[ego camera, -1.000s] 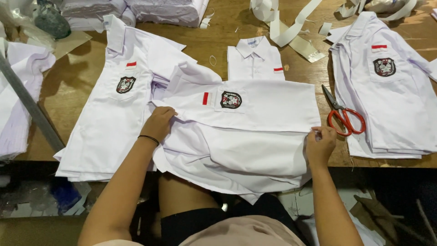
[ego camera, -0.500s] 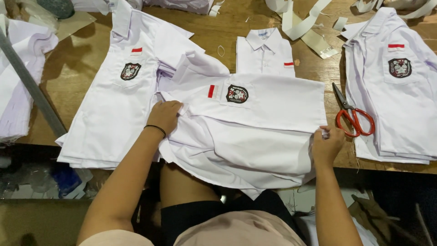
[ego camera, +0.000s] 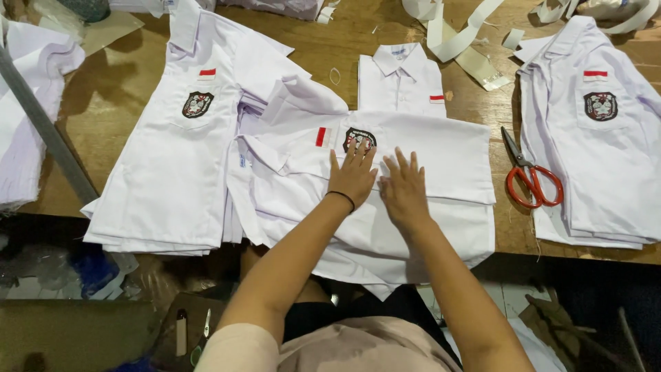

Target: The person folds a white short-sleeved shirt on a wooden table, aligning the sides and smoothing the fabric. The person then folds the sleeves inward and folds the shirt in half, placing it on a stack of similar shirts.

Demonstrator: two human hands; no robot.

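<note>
Both hands lie flat, side by side, on the folded shirt (ego camera: 413,200) at the middle of the surface (ego camera: 344,48). The left hand (ego camera: 352,176) has its fingers (ego camera: 354,153) spread and pointing toward 12 o'clock, tips touching the lower edge of the chest badge (ego camera: 359,140); the right hand (ego camera: 403,189) sits just beside it at 3 o'clock, fingers likewise splayed and pressed down. Neither grips anything: palms rest on cloth.

The shirt's long axis runs from 9 to 3 o'clock, collar end at 9, so the hands cross it squarely. The scissors (ego camera: 527,176) lie at 3 o'clock, nearer the right hand. One shirt stack (ego camera: 172,172) lies at 9 o'clock, another stack (ego camera: 599,151) at 3 o'clock.
</note>
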